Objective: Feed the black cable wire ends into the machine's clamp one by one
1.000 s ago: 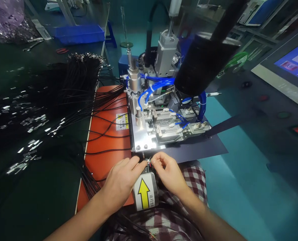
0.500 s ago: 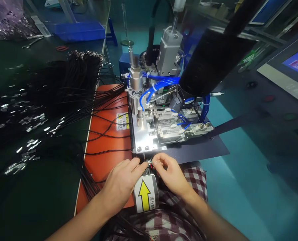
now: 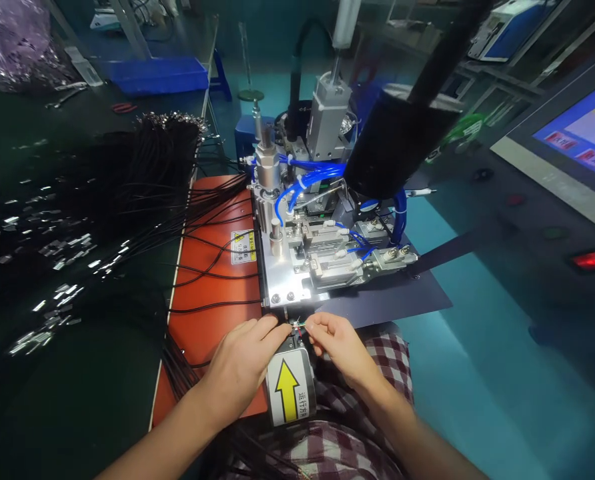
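Thin coloured wires (image 3: pixel 301 325), one greenish and one red, stick out at a small metal holder at the near edge of the machine. My right hand (image 3: pixel 345 347) pinches the greenish wire between thumb and forefinger, its other fingers curled. From the left, my left hand (image 3: pixel 245 363) presses thumb and fingers together at the cable end these wires come from. Its fingers hide most of that cable. Just below both hands is a curved white label (image 3: pixel 290 387) with a yellow arrow.
Ahead stands a metal machine (image 3: pixel 282 280) with blue air hoses (image 3: pixel 322 175). Black cables (image 3: pixel 217 307) cross the orange board (image 3: pixel 212 333) from a large bundle (image 3: pixel 162 147) at left. A black cylinder (image 3: pixel 402 140) hangs over the machine; a screen (image 3: pixel 587 133) stands right.
My right hand has shifted slightly right, and more of the greenish wire shows between the hands. My left hand stays at the holder. The view has turned slightly.
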`<action>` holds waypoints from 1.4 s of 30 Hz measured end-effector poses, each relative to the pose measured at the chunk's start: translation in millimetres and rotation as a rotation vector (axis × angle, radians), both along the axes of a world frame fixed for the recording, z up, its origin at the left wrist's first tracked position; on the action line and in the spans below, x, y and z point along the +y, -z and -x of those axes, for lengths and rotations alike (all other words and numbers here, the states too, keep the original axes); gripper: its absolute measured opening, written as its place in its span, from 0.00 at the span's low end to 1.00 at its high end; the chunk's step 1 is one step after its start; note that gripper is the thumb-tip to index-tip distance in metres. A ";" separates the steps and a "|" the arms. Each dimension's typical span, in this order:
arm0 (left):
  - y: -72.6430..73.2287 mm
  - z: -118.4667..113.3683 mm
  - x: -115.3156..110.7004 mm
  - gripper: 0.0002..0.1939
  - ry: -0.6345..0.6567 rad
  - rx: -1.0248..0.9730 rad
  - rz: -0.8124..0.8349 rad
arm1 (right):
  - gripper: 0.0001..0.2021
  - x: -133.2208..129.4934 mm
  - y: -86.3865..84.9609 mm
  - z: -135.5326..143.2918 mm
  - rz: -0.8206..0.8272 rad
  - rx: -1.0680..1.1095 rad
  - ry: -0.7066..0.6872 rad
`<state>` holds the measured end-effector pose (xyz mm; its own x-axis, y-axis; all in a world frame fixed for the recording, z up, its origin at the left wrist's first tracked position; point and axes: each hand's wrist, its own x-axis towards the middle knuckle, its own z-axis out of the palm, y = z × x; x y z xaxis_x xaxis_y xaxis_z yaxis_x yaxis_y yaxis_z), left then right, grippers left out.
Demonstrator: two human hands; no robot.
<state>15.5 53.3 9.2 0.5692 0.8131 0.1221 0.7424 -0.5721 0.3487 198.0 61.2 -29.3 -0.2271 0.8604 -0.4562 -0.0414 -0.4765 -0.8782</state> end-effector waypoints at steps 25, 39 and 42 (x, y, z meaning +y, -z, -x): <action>-1.3 -0.8 1.1 0.18 -0.022 -0.042 -0.006 | 0.07 -3.6 -21.6 2.1 -0.531 -0.532 -0.055; -2.1 0.2 0.8 0.17 -0.041 -0.060 0.057 | 0.12 8.9 -4.4 3.5 -0.188 -0.114 0.089; -1.7 0.4 0.4 0.17 -0.039 -0.057 0.066 | 0.11 8.0 -4.2 10.8 -0.186 -0.106 0.093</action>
